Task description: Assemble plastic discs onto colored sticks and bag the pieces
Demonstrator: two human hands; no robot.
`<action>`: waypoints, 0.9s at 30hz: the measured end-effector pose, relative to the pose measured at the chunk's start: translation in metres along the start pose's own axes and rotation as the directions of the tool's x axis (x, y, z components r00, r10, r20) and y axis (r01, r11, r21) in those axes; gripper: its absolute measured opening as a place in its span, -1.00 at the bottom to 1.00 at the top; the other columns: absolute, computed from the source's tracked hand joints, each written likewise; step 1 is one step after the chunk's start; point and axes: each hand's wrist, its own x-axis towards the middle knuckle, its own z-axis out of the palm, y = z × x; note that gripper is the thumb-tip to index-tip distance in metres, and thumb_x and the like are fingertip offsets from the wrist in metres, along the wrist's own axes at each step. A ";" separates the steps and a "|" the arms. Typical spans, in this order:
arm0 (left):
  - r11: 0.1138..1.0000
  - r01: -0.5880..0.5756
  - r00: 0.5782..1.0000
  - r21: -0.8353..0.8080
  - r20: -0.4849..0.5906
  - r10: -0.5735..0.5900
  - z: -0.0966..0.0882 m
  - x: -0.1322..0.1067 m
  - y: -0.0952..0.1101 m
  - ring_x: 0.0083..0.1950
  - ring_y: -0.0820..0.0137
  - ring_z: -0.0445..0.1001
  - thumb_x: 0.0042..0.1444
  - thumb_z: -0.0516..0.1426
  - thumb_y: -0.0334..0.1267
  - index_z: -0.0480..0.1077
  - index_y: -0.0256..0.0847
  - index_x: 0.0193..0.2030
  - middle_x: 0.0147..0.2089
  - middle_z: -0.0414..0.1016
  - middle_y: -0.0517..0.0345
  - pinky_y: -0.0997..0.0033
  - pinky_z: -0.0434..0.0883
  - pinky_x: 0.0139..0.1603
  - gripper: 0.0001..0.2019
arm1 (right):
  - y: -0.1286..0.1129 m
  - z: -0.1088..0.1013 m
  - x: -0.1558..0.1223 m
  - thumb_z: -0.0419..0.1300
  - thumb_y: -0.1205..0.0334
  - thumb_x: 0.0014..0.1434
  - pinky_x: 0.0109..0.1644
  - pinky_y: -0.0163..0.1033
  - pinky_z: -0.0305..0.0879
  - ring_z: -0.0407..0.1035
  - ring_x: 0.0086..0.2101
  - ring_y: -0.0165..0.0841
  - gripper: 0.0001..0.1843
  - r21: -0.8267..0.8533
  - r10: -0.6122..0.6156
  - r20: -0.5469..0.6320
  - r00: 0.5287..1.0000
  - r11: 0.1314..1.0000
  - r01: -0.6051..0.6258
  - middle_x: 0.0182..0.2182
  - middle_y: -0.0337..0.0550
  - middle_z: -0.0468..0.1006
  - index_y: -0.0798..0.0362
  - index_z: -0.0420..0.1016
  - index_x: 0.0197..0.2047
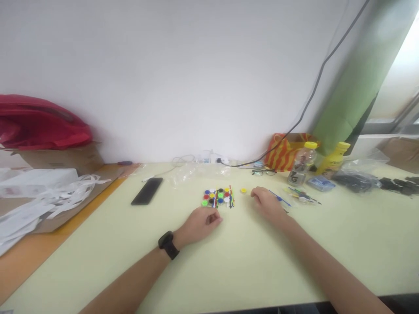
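- Two hands low on the pale yellow tabletop (229,261), forearms in from the near edge.
- Left hand (201,224): black watch (168,245) at the wrist, fingers curled under into a loose fist, thumb against them; resting on the tabletop. Too small to tell whether anything is pinched inside.
- Right hand (266,203): palm down, fingers half bent, nothing seen in its grasp; resting on the tabletop.
- Paint pots (218,197): block of small round colours (blue, red, yellow, green, white, black), just beyond the left hand's knuckles, not touched.
- Yellow cap (243,190): alone, between the paint pots and the right hand's fingertips, near but apart.
- Blue brush (279,198): flat on the tabletop, just right of the right hand.
- Black phone (147,191): face down, well left of the pots.
- Glasses (263,172), clear bottle (303,163) and yellow bottle (334,161): farther back on the right, by a striped bag (283,152).
- White straps (49,200) and red bag (39,122): far left.
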 end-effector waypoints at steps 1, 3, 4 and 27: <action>1.000 -0.003 1.000 -0.001 -0.001 0.003 0.000 0.000 0.001 -0.39 0.38 0.33 0.27 0.15 -0.09 0.47 -0.17 -0.37 -0.43 0.45 0.19 0.41 0.20 -0.39 -0.74 | -0.002 -0.003 -0.001 -0.01 0.48 0.13 -0.14 -0.19 0.22 0.40 -0.23 -0.21 -0.76 -0.001 0.015 0.001 1.000 1.000 -0.015 -0.32 -0.09 0.55 0.02 0.42 -0.33; 1.000 0.000 1.000 0.002 0.004 0.000 -0.001 -0.001 0.002 -0.39 0.38 0.34 0.27 0.15 -0.09 0.49 -0.17 -0.35 -0.42 0.46 0.19 0.41 0.20 -0.38 -0.75 | -0.007 -0.010 -0.002 -0.02 0.43 0.17 -0.22 -0.22 0.15 0.37 -0.31 -0.24 -0.79 0.003 0.044 0.006 0.999 0.999 -0.044 -0.40 -0.12 0.51 0.01 0.37 -0.39; 1.000 0.005 1.000 0.005 0.008 -0.005 -0.001 -0.001 0.003 -0.38 0.38 0.34 0.27 0.15 -0.09 0.50 -0.16 -0.33 -0.41 0.47 0.19 0.41 0.21 -0.38 -0.76 | -0.009 -0.013 -0.003 -0.03 0.41 0.18 -0.26 -0.23 0.12 0.35 -0.36 -0.25 -0.78 0.010 0.055 0.013 0.998 0.998 -0.055 -0.44 -0.15 0.49 0.00 0.34 -0.42; 0.995 -0.103 0.995 0.015 -0.015 0.103 0.005 -0.009 0.008 -0.29 0.33 0.38 0.19 0.26 -0.03 0.54 -0.12 -0.18 -0.31 0.48 0.15 0.38 0.28 -0.25 -0.78 | -0.082 -0.019 -0.031 0.05 0.22 0.34 -0.32 -0.29 0.08 0.09 -0.43 -0.38 -0.90 0.583 -0.146 0.338 0.930 0.808 -0.085 -0.41 -0.37 0.19 -0.05 0.14 -0.20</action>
